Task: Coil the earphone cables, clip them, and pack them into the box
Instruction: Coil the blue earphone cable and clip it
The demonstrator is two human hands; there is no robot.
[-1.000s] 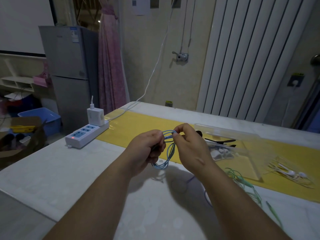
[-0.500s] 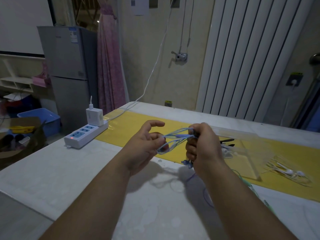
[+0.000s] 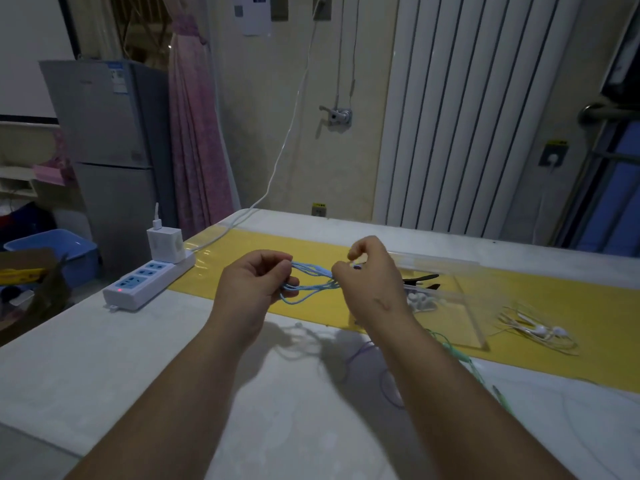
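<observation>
Can't read a single word here, too dim and blurry. Blue-and-white sticker (image 3: 117,77) up on the fridge (image 3: 104,133) door, print just mush. Sheet of paper (image 3: 257,13) stuck on the wall, same deal, only a dark square at the top. Yellow-and-black tag (image 3: 558,142) over the wall socket (image 3: 553,159) on the right, and another one (image 3: 319,205) low behind the table, no letters to make out.

Blue earphone cable (image 3: 309,284) — looped strands, taut between both hands
</observation>
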